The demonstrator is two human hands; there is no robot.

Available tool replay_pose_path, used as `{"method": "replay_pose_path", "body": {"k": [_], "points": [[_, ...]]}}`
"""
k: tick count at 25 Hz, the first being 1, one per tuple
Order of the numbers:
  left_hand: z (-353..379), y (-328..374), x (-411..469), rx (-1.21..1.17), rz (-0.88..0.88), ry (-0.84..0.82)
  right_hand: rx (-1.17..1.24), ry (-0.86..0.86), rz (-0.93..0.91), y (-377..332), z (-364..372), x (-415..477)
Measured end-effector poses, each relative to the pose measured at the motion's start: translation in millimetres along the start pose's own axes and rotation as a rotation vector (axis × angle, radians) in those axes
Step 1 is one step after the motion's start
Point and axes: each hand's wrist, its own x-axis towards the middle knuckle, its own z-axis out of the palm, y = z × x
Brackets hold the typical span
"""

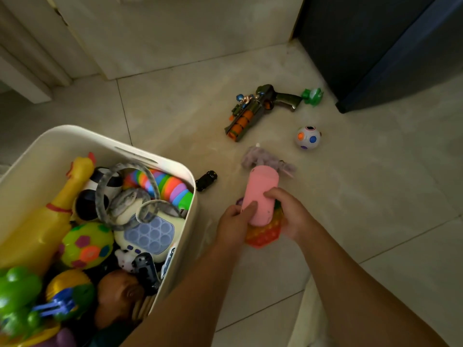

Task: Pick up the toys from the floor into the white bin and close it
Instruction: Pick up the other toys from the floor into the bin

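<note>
Both hands clasp a pink rounded plastic toy (260, 194) just right of the white plastic bin (125, 149). The left hand (234, 222) curls round the toy's near end and the right hand (288, 214) grips its right side, with an orange-and-yellow silicone bubble pad (263, 235) directly beneath, seemingly pinched along with it. The load is best carried level over the bin's rim and set down gently, since the bin looks nearly full. Inside lie a yellow rubber chicken (50, 209), a grey rubber snake (130, 196), a rainbow segmented slug (165, 184), a pale push-bubble game pad (150, 234) and a green spotted ball (87, 244). Right of the bin, a black toy car (206, 181), a purple plush (265, 160), a dotted white ball (307, 137), a green frog figure (312, 96) and an orange-barrelled toy gun (250, 111) lie on the floor. No lid shows.
</note>
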Motion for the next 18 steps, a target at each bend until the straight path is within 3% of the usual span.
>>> {"method": "replay_pose_path", "body": {"k": [3, 7, 10, 14, 18], "points": [[-15.2, -8.3, 1.8, -0.147, 0.132, 0.151, -0.009, 0.049, -0.048, -10.6, 26.3, -3.8], [-26.0, -29.3, 4.0, -0.177, 0.104, 0.302, -0.866, 0.335, -0.473, -10.8, 56.9, 14.5], [-26.4, -41.6, -7.8, -0.081, 0.081, 0.354, -1.27, 0.139, -0.762, -12.9, 85.0, 33.8], [-24.8, -54.7, -8.7, 0.023, 0.105, 0.335, -1.744, -0.096, -0.669, 3.5, 125.3, 47.9], [-20.8, -56.2, -20.7, 0.08, 0.088, 0.246, -1.815, 0.036, -0.639, 28.4, 115.4, 38.0]]}}
